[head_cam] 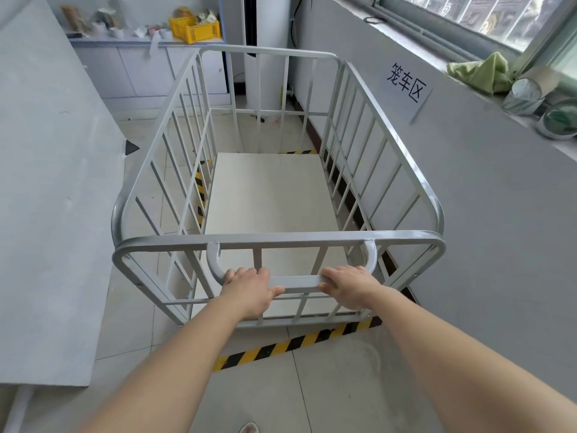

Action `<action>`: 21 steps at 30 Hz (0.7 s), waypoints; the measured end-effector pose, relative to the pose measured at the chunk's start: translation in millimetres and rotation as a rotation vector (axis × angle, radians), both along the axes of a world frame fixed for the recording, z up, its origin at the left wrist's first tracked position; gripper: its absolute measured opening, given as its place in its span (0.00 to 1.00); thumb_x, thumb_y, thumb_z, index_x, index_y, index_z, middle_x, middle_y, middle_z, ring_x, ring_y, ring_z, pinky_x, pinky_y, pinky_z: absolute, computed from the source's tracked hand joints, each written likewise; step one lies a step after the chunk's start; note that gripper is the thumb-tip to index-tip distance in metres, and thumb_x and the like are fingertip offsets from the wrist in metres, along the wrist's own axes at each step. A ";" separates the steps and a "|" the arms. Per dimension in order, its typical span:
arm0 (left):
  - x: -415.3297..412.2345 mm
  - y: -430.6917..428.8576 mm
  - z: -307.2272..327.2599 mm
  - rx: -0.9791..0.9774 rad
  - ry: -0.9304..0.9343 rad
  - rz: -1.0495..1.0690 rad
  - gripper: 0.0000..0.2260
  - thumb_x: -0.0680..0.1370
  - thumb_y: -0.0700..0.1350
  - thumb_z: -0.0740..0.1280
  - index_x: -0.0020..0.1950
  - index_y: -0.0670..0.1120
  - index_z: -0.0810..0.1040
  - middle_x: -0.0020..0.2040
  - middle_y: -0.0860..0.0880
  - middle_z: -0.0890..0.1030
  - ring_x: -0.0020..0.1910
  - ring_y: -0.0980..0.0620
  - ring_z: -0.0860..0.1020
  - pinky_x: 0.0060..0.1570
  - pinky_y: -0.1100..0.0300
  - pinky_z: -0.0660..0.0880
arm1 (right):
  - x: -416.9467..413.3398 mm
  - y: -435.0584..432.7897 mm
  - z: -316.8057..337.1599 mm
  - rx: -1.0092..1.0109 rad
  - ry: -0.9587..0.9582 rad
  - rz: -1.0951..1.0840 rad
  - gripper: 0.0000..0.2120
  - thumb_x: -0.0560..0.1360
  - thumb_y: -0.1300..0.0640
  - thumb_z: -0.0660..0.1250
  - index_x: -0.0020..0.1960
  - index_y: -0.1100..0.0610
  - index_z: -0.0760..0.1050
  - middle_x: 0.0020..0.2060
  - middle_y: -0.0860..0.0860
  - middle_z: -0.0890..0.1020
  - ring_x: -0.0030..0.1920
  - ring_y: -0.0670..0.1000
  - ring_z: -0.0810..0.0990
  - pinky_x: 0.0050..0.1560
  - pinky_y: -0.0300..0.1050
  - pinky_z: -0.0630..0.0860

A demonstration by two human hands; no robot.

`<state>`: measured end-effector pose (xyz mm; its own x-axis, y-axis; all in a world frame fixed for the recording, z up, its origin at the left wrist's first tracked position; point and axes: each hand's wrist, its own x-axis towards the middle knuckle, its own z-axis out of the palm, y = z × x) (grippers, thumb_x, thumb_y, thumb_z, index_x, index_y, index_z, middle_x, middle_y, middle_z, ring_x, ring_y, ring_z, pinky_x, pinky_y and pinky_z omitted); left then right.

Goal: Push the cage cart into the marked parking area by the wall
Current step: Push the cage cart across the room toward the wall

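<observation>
Both hands are wrapped round the handle point(295, 282) at the near end of the cart point(271, 195); left hand point(249, 290) and right hand point(349, 285) sit apart, probably so the push goes straight; near tape point(299, 342) lies just under the cart's near edge, so it looks basically inside the box already; more tape point(199, 185) shows through the left bars; wall point(468, 189) hugs the right side, with a sign point(406, 82) on it; yellow crate point(195, 29) way back on the counter.
</observation>
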<state>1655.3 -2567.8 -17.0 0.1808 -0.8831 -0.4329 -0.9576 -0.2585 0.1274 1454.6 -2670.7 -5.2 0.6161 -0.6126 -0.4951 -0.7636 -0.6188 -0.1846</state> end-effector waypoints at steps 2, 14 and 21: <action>0.7 -7.7 -0.9 -0.006 0.000 0.002 0.24 0.80 0.63 0.50 0.65 0.47 0.68 0.60 0.45 0.76 0.61 0.44 0.71 0.63 0.45 0.62 | 1.1 -8.9 0.7 0.010 -0.006 -0.006 0.14 0.82 0.44 0.52 0.58 0.50 0.69 0.50 0.50 0.77 0.52 0.52 0.74 0.59 0.50 0.66; 2.5 -53.6 4.6 0.083 0.048 0.029 0.28 0.79 0.64 0.51 0.70 0.46 0.66 0.65 0.43 0.74 0.65 0.42 0.70 0.65 0.44 0.61 | 11.1 -57.3 15.1 0.187 0.086 -0.050 0.17 0.82 0.44 0.53 0.65 0.51 0.68 0.55 0.51 0.78 0.56 0.53 0.75 0.61 0.51 0.67; 15.2 -58.4 13.5 0.083 0.214 0.003 0.24 0.80 0.60 0.54 0.71 0.47 0.65 0.69 0.44 0.71 0.68 0.44 0.68 0.69 0.47 0.58 | 35.5 -73.7 31.7 0.303 0.025 -0.099 0.20 0.79 0.48 0.62 0.68 0.54 0.70 0.63 0.51 0.76 0.62 0.52 0.75 0.64 0.48 0.71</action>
<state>1670.5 -2626.2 -3.5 0.0799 -0.8422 -0.5332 -0.9103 -0.2796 0.3052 1490.1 -2744.4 26.5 0.5463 -0.4915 -0.6782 -0.8239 -0.4610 -0.3296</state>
